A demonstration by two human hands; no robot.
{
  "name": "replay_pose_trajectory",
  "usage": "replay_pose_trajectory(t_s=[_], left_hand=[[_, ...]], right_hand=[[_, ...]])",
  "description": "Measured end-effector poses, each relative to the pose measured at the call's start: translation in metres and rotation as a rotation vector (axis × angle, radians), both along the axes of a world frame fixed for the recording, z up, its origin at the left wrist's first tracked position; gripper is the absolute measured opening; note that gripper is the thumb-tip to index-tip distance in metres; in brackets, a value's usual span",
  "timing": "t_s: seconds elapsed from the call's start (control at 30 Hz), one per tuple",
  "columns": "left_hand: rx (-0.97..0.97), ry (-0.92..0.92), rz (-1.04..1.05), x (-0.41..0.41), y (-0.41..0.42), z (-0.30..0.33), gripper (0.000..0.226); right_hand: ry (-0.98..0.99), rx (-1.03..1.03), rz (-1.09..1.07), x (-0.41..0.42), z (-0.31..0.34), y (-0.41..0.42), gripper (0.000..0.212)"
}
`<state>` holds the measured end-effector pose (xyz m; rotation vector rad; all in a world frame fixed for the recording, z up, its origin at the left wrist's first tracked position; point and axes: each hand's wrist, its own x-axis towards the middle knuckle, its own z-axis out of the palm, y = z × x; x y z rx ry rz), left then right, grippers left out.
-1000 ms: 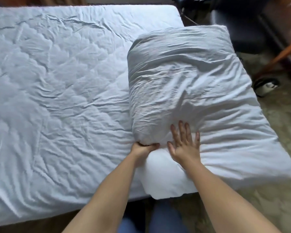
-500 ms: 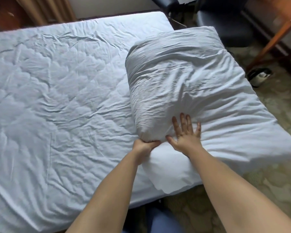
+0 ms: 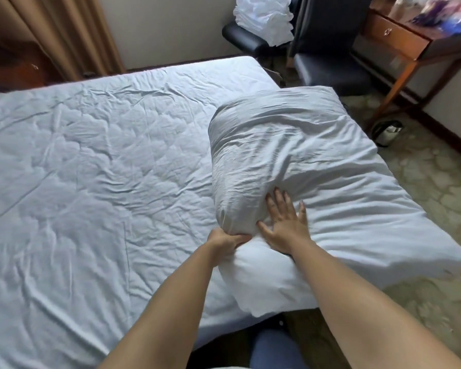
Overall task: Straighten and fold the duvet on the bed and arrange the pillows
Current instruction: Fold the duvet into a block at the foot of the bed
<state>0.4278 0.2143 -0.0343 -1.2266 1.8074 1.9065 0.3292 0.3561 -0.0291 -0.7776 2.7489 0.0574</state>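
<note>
At the far left a tan curtain (image 3: 64, 33) hangs beside a dark wooden cabinet (image 3: 16, 67), both behind the bed (image 3: 91, 195), whose wrinkled white sheet fills most of the view. Moving right, the left hand (image 3: 225, 241) reaches to the near left corner of the folded duvet (image 3: 290, 155); its grip is closed on the cloth there, thumb on top and fingers curled under the lower edge of the upper fold. Just beside it, the right hand (image 3: 285, 222) lies flat on the duvet with fingers straight and spread, its grip open, pressing into the crease where the bulging upper layer meets the flatter layer below. The duvet sits on the right part of the bed as a thick, puffy bundle, its rounded folded edge facing left; its right side and near corner hang out past the mattress edge over the patterned floor (image 3: 437, 209). Behind the bed, a black chair (image 3: 330, 67) stands near the wall with crumpled white bedding (image 3: 264, 17) heaped on a second dark seat beside it. At the far right stands a wooden table (image 3: 399, 41) with a drawer, and a dark bag (image 3: 387, 133) lies on the floor near its leg.
</note>
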Motion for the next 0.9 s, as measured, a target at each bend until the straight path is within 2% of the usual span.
replay_pose_trajectory(t_s=[0.07, 0.1, 0.17, 0.2, 0.37, 0.53, 0.63, 0.77, 0.83, 0.9], left_hand=[[0.059, -0.043, -0.029, 0.013, -0.016, 0.0, 0.044], [0.105, -0.072, -0.054, 0.015, -0.023, 0.0, 0.051], [0.116, -0.131, -0.099, 0.011, -0.034, -0.008, 0.089], [0.076, -0.134, -0.095, 0.006, -0.038, -0.013, 0.099], [-0.163, -0.087, -0.113, -0.033, -0.051, -0.022, 0.093], [-0.051, -0.133, -0.021, -0.072, -0.058, -0.043, 0.108], [-0.073, -0.195, 0.047, -0.099, -0.055, -0.064, 0.121], [-0.073, -0.277, 0.145, -0.117, -0.06, -0.094, 0.13], [-0.116, -0.297, 0.2, -0.119, -0.064, -0.104, 0.126], [-0.196, -0.315, 0.214, -0.12, -0.065, -0.108, 0.11]], right_hand=[[0.009, -0.041, 0.007, 0.005, 0.005, -0.012, 0.071], [0.011, -0.052, 0.013, 0.003, 0.009, -0.018, 0.069], [0.015, -0.017, 0.055, -0.007, 0.013, -0.03, 0.065], [0.016, 0.015, 0.082, -0.014, 0.013, -0.035, 0.065], [-0.007, 0.146, 0.076, -0.062, -0.008, -0.041, 0.075], [0.06, 0.011, 0.03, -0.088, -0.058, -0.016, 0.084], [0.102, -0.102, 0.027, -0.098, -0.087, -0.011, 0.085], [0.127, -0.149, 0.055, -0.107, -0.117, -0.015, 0.082], [0.154, -0.175, 0.06, -0.107, -0.131, -0.021, 0.081], [0.162, -0.183, 0.054, -0.106, -0.137, -0.025, 0.08]])
